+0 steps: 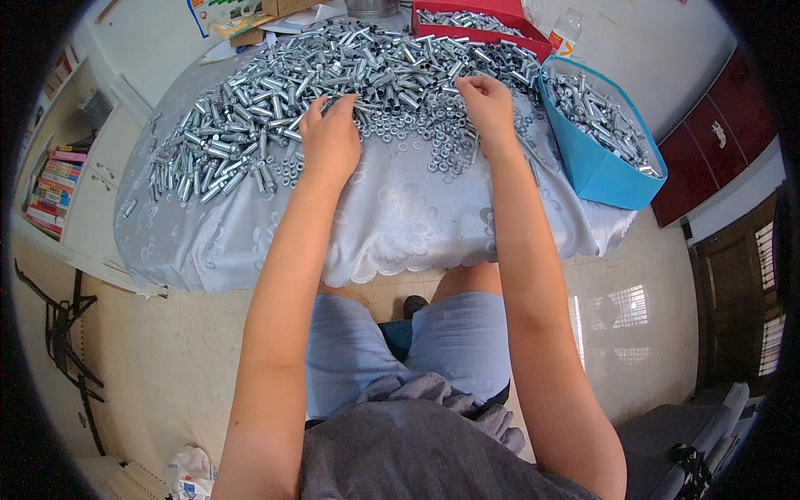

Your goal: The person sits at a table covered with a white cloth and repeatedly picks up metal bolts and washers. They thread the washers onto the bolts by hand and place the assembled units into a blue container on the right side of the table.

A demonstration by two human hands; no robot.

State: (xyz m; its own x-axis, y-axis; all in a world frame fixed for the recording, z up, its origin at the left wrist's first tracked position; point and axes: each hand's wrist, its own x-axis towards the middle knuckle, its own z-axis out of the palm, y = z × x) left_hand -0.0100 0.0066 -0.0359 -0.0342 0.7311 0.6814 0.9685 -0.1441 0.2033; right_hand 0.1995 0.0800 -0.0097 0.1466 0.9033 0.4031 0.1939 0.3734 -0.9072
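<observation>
Metal sleeves (pixel 229 150) and bolts lie in a large silvery heap across the table. Small nuts and washers (pixel 437 150) are spread along the near edge of that heap, between my two hands. My left hand (pixel 331 142) reaches to the front of the heap, fingers curved and apart, with nothing visible in them. Further right, my right hand (pixel 489 107) is over the heap's edge beside the nuts. Its thumb and fingers are pinched together; whatever they may hold is too small or hidden to make out.
A blue fabric bin (pixel 604 171) full of assembled bolts stands at the table's right edge. Behind the heap sit a red box (pixel 533 37) of metal parts and a clear bottle (pixel 567 29). A pale patterned tablecloth (pixel 408 217) covers the table. My legs are under its near edge.
</observation>
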